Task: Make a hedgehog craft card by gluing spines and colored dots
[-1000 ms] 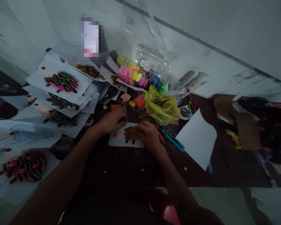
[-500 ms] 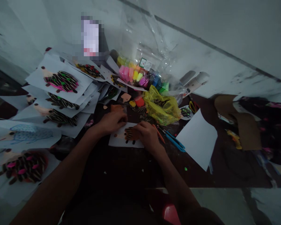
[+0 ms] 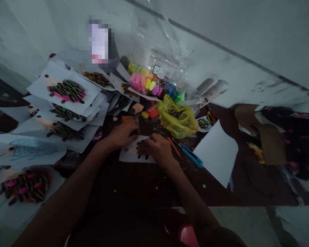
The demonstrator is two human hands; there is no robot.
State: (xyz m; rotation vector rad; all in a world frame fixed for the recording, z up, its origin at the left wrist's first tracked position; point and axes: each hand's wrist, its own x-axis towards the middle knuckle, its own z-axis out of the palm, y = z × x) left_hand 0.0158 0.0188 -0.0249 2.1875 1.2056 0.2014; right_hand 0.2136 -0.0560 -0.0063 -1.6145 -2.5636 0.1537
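A small white sheet (image 3: 130, 157) lies on the dark table in front of me, bearing a hedgehog figure (image 3: 142, 147) of brown clay with striped seeds and dark feet. My left hand (image 3: 125, 134) rests at the sheet's upper left edge, its fingers bent together; whether anything is between them is hidden. My right hand (image 3: 160, 147) covers the figure's right part, fingertips pinched down on it; what they hold is too small to make out. Beyond the hands are loose striped seeds (image 3: 158, 128) and a yellow bag (image 3: 179, 120) with more seeds.
Finished hedgehog sheets (image 3: 67, 91) are stacked at the left. Colourful clay blocks (image 3: 144, 82) in clear plastic stand near the wall. Blue-handled scissors (image 3: 192, 155), an orange tool (image 3: 174, 147) and a blank white sheet (image 3: 217, 154) lie at the right. Cardboard (image 3: 271, 144) is farther right.
My right hand has shifted very slightly over the hedgehog figure. My left hand stays at the sheet's edge. The view has moved a little.
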